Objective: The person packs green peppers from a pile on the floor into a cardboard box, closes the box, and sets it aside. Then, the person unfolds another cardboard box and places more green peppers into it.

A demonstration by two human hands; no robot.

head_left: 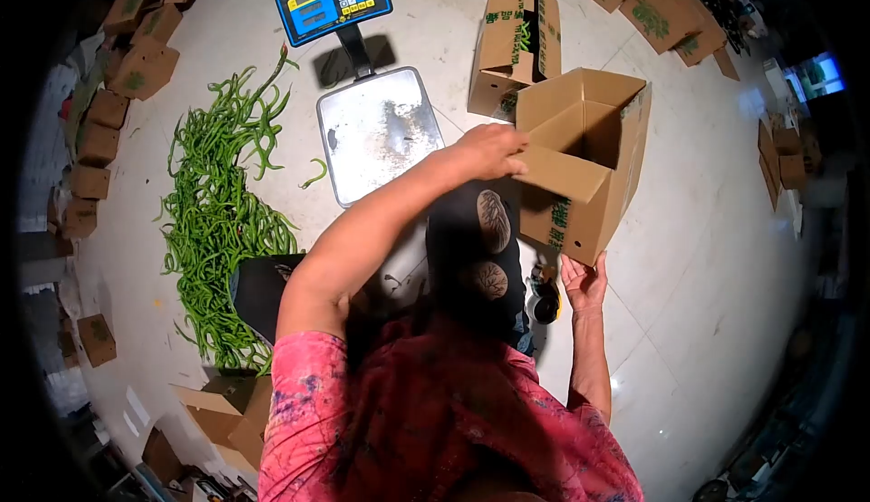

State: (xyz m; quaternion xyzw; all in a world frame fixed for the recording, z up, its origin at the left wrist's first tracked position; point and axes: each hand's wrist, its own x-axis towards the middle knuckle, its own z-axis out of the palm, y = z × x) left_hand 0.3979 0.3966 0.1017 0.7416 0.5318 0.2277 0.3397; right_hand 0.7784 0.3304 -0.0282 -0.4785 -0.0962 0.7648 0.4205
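An open cardboard box [625, 162] with green printing stands tilted at my right, its flaps up and its inside dark. My left hand [494, 150] reaches across and is closed on the edge of a flap on the box's left side. At the near bottom corner of the same box, my right hand [584, 280] holds it from below, thumb and fingers against the cardboard. A digital scale [381, 130] with a bare metal plate lies just left of my left hand. Its blue display [333, 2] stands at the back.
A large heap of long green peppers [217, 230] lies on the floor at left, with one loose pepper [314, 173] near the scale. Another box [498, 44] stands behind mine. A black round object [545, 309] lies by my right knee. An open carton [227, 411] sits at lower left.
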